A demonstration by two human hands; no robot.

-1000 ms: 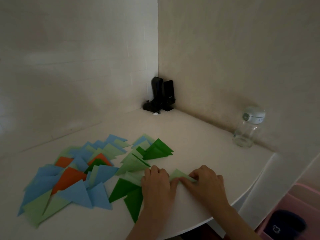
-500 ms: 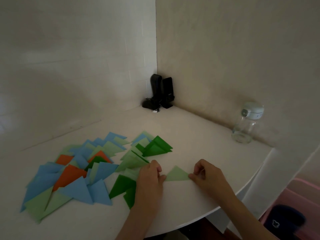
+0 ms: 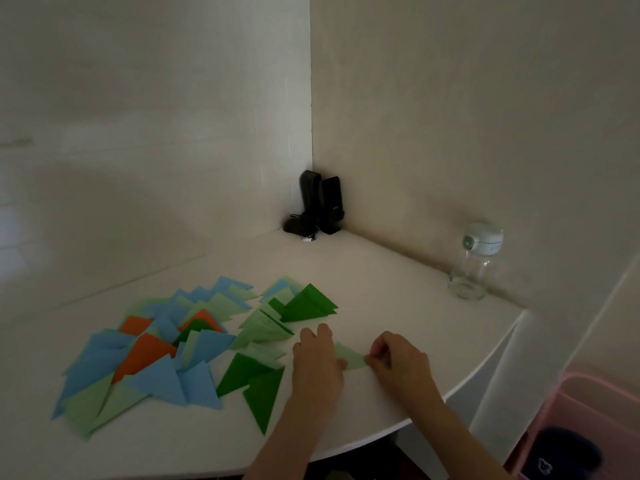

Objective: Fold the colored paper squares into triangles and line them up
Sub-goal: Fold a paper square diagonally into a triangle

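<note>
A small light green paper triangle (image 3: 351,356) lies on the white table (image 3: 381,292) between my hands. My right hand (image 3: 398,362) pinches its right tip with thumb and fingers. My left hand (image 3: 317,358) lies over its left part, fingers curled down onto the paper; how it holds the paper is hidden. Left of my hands, folded triangles overlap in a spread: blue ones (image 3: 166,379), orange ones (image 3: 149,351), light green ones (image 3: 263,330) and dark green ones (image 3: 252,379), with more dark green ones (image 3: 308,304) behind.
A clear glass bottle (image 3: 476,268) with a white lid stands by the right wall. Black devices (image 3: 318,206) sit in the far corner. The table's curved edge runs just right of my hands. A pink bin (image 3: 581,427) stands on the floor beyond it.
My hands drew apart and uncovered the light green triangle. The right hand shifted from pressing on it to pinching its right tip. The left hand moved slightly left.
</note>
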